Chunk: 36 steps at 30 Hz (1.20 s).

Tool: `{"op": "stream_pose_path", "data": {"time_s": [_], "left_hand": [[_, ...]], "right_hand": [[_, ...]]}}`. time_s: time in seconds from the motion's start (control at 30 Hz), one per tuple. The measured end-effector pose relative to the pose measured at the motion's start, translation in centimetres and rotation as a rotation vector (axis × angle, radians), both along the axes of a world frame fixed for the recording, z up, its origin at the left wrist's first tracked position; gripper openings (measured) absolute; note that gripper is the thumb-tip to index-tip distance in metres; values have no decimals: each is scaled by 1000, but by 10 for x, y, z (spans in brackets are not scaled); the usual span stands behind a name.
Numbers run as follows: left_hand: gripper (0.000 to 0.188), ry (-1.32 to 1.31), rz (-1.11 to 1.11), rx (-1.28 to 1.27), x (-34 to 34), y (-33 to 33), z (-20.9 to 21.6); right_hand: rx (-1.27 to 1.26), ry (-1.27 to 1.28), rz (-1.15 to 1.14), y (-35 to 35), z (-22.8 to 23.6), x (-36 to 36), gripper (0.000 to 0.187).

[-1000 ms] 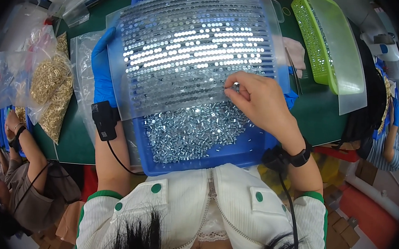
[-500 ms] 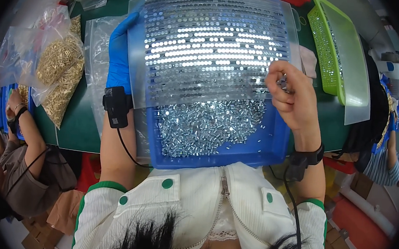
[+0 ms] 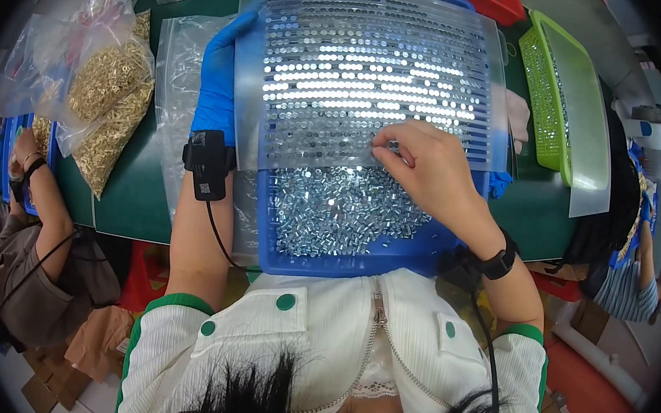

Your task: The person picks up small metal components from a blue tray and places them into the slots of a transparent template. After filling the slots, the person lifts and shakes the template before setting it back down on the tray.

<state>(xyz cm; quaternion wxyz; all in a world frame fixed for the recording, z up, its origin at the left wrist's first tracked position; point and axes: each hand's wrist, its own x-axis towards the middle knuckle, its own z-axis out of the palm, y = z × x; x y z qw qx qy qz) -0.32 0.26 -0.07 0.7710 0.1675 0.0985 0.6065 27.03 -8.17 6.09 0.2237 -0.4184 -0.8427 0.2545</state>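
A translucent slotted plate (image 3: pixel 245 120) carries many rows of small shiny metal pieces (image 3: pixel 373 80). It lies over a blue tray (image 3: pixel 341 268), with more loose silvery pieces (image 3: pixel 330 214) in the tray's near part. My left hand (image 3: pixel 219 90), in a blue glove, grips the plate's left edge, and part of the hand is hidden beneath it. Bare, my right hand (image 3: pixel 432 168) is over the plate's lower rows, thumb and index finger drawn close together at the near edge. Whatever sits between those fingertips is too small to make out.
Clear bags of brass-coloured parts (image 3: pixel 108 96) and an empty-looking plastic bag (image 3: pixel 182 60) lie to the left. At the right stands a green basket (image 3: pixel 542 107) of metal pieces beside a translucent sheet (image 3: pixel 594 143). A red tray (image 3: pixel 494 2) is at the back. Other people work on both sides.
My right hand has moved left, from the plate's right edge to the middle of its lower rows. Metal pieces seen in its curled fingers earlier are now hidden. The left hand still grips the plate.
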Motion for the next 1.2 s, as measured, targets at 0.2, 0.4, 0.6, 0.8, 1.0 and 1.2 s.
{"op": "stream_pose_path", "data": {"time_s": [0.2, 0.4, 0.6, 0.8, 1.0, 1.2], "left_hand": [[45, -279, -279, 250, 0, 1, 4], [42, 221, 211, -179, 5, -2, 4], [42, 545, 310, -268, -3, 3, -4], [42, -226, -211, 41, -13, 9, -20], [42, 27, 69, 76, 13, -10, 17], [41, -22, 29, 93, 9, -5, 13]], "right_hand": [[-32, -8, -27, 1, 2, -2, 11], [-952, 894, -77, 9, 24, 26, 13], [-1122, 987, -71, 10, 23, 23, 20], [-369, 241, 49, 0, 12, -18, 17], [-71, 60, 181, -3, 5, -35, 15], [-97, 13, 137, -1, 10, -39, 14]]}}
